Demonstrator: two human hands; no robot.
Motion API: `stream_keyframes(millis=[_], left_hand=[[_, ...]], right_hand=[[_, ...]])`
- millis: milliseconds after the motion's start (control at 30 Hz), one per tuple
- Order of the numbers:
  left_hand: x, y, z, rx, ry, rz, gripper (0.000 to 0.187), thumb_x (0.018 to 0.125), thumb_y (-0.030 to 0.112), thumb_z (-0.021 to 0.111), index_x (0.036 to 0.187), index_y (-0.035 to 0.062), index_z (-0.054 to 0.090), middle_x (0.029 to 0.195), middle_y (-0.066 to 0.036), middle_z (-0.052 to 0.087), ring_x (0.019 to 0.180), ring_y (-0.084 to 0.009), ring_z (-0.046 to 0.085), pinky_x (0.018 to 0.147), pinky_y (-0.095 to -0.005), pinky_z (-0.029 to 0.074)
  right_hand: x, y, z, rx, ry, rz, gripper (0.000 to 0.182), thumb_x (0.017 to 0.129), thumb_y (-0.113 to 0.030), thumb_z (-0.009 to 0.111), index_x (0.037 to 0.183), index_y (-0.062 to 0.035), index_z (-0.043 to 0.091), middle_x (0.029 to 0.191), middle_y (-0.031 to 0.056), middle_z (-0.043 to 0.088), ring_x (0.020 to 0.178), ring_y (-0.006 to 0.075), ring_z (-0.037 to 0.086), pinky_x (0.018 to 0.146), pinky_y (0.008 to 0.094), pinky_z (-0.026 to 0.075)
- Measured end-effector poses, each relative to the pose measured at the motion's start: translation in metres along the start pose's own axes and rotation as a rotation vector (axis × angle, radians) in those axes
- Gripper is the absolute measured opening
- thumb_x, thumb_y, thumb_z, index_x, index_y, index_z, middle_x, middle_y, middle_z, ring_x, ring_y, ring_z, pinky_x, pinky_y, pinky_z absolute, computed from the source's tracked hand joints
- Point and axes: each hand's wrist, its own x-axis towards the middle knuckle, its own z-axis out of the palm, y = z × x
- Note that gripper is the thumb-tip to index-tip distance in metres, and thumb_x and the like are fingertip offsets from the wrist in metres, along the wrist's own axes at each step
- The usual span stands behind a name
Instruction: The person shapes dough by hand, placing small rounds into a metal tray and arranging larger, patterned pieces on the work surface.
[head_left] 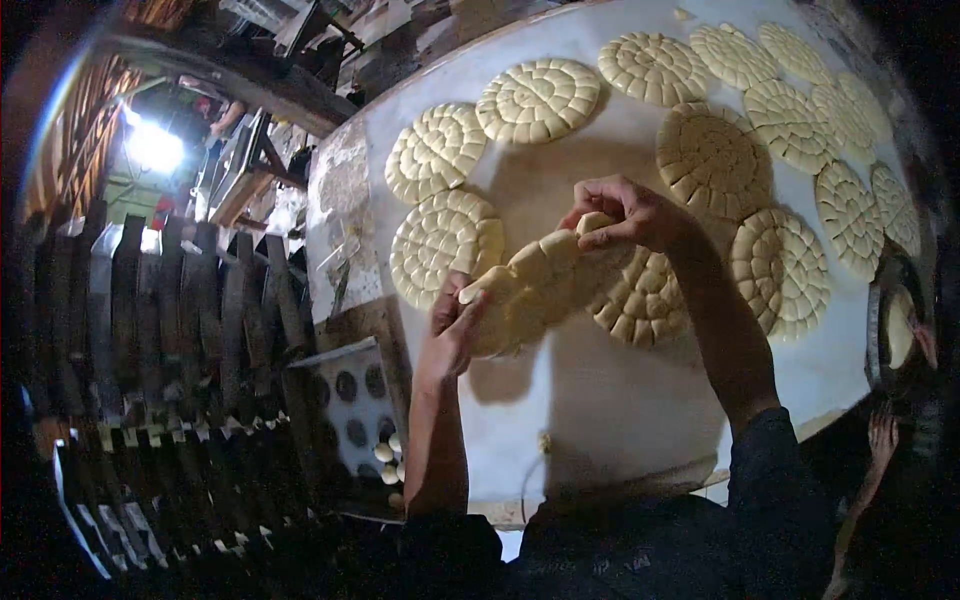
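My left hand (458,318) and my right hand (628,217) are both closed on a pale dough strip (545,256) scored into thick segments. The strip hangs between them above the table, with its ends pinched between thumbs and fingers. Beneath it, partly in shadow, lies dough (525,308) whose outline I cannot make out fully. A scored dough round (645,300) is just below my right hand, partly hidden. Near my left hand rests another dough round (445,240), cut in a spiral of small pieces.
Several more dough rounds (540,100) cover the far and right parts of the pale table (610,400). A tray (350,400) with dark round spots and small dough balls (386,455) stands at left. Dark slatted racks (170,310) are beyond it. Another person's hand (883,435) shows at right.
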Motion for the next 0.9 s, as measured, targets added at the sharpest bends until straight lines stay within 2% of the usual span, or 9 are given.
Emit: stream_keyframes(millis=[100, 200, 300, 467, 533, 633, 733, 800, 900], left_hand=[[-0.040, 0.007, -0.004, 0.181, 0.137, -0.041, 0.014, 0.096, 0.012, 0.059, 0.105, 0.0097, 0.049, 0.095, 0.000, 0.054, 0.092, -0.0082, 0.050, 0.077, -0.0247, 0.043], [-0.067, -0.074, -0.074, 0.366, 0.066, -0.020, 0.030, 0.094, 0.023, 0.064, 0.116, 0.0080, 0.050, 0.105, -0.004, 0.057, 0.092, -0.0142, 0.055, 0.077, -0.0269, 0.048], [-0.119, -0.117, -0.092, 1.031, 0.543, 0.106, 0.043, 0.090, 0.035, 0.068, 0.118, 0.0038, 0.059, 0.099, -0.009, 0.067, 0.088, -0.0201, 0.063, 0.075, -0.0316, 0.052], [-0.157, -0.120, -0.044, 1.073, 0.607, -0.255, 0.051, 0.085, 0.049, 0.067, 0.088, -0.0018, 0.071, 0.080, -0.018, 0.071, 0.076, -0.0317, 0.071, 0.074, -0.0415, 0.054], [-0.148, -0.125, -0.011, 1.029, 0.620, -0.287, 0.051, 0.085, 0.048, 0.067, 0.086, -0.0028, 0.071, 0.078, -0.019, 0.070, 0.076, -0.0346, 0.070, 0.074, -0.0430, 0.054], [-0.145, -0.129, 0.024, 1.039, 0.701, -0.158, 0.053, 0.087, 0.046, 0.065, 0.099, -0.0058, 0.067, 0.089, -0.025, 0.069, 0.087, -0.0386, 0.068, 0.077, -0.0460, 0.052], [-0.131, -0.183, 0.021, 0.876, 0.814, 0.027, 0.061, 0.087, 0.046, 0.064, 0.112, -0.0093, 0.057, 0.106, -0.030, 0.062, 0.096, -0.0430, 0.063, 0.081, -0.0495, 0.049], [-0.122, -0.212, 0.010, 1.043, 0.969, 0.119, 0.069, 0.084, 0.043, 0.070, 0.120, -0.0065, 0.038, 0.114, -0.031, 0.052, 0.093, -0.0446, 0.058, 0.082, -0.0517, 0.046], [-0.132, -0.213, -0.015, 0.654, 0.902, 0.076, 0.074, 0.078, 0.030, 0.079, 0.119, -0.0002, 0.025, 0.103, -0.027, 0.052, 0.087, -0.0396, 0.058, 0.079, -0.0490, 0.046]], right_hand=[[0.009, -0.014, 0.039, -0.038, -0.123, -0.021, 0.030, 0.079, -0.022, 0.079, 0.088, -0.0061, 0.055, 0.098, 0.0081, 0.068, 0.093, 0.0145, 0.061, 0.082, 0.0301, 0.049], [0.010, 0.038, 0.068, -0.398, -0.066, -0.015, 0.028, 0.080, -0.021, 0.077, 0.093, -0.0054, 0.058, 0.096, 0.0068, 0.067, 0.091, 0.0174, 0.062, 0.080, 0.0315, 0.050], [-0.046, 0.056, 0.113, -0.657, 0.385, -0.100, 0.023, 0.083, -0.017, 0.071, 0.096, -0.0046, 0.057, 0.089, 0.0063, 0.063, 0.085, 0.0182, 0.062, 0.073, 0.0330, 0.051], [-0.189, 0.114, 0.220, -0.337, 0.809, 0.210, 0.015, 0.086, -0.015, 0.065, 0.086, -0.0049, 0.053, 0.073, 0.0051, 0.054, 0.072, 0.0096, 0.056, 0.061, 0.0233, 0.041], [-0.220, 0.118, 0.267, -0.423, 0.762, 0.274, 0.012, 0.082, -0.012, 0.065, 0.083, -0.0052, 0.055, 0.069, 0.0079, 0.055, 0.066, 0.0165, 0.058, 0.058, 0.0291, 0.044], [-0.234, 0.151, 0.292, -0.939, 0.679, -0.191, 0.022, 0.085, -0.019, 0.062, 0.075, -0.0028, 0.050, 0.063, 0.0111, 0.051, 0.057, 0.0224, 0.055, 0.054, 0.0339, 0.044], [-0.229, 0.162, 0.292, -0.913, 0.656, -0.107, 0.023, 0.083, -0.020, 0.063, 0.077, -0.0022, 0.050, 0.064, 0.0153, 0.051, 0.059, 0.0314, 0.057, 0.055, 0.0374, 0.046], [-0.215, 0.145, 0.292, -0.919, 0.727, -0.039, 0.022, 0.085, -0.021, 0.062, 0.076, -0.0035, 0.051, 0.063, 0.0139, 0.051, 0.058, 0.0280, 0.057, 0.055, 0.0374, 0.045], [-0.210, 0.138, 0.301, -0.830, 0.828, 0.085, 0.024, 0.085, -0.023, 0.064, 0.074, -0.0044, 0.052, 0.060, 0.0095, 0.049, 0.055, 0.0201, 0.054, 0.054, 0.0348, 0.044]])
